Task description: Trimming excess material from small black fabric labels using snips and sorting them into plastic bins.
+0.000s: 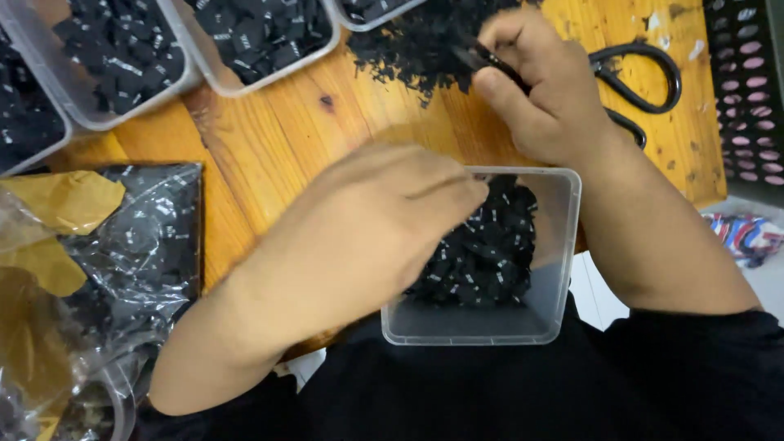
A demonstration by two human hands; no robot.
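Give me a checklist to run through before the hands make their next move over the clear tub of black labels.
1. Clear tub at the table edge, upright: ok.
2. Black labels inside the tub, none spilling over its rim: ok.
3. Left hand over the tub; whether it pinches a label: cannot tell, blurred.
4. Right hand grips a small black tool at the loose pile: ok.
5. Scissors lie on the wooden table, partly behind the right hand: ok.

Glossy clear plastic tub [563, 245], wooden table [278, 139]
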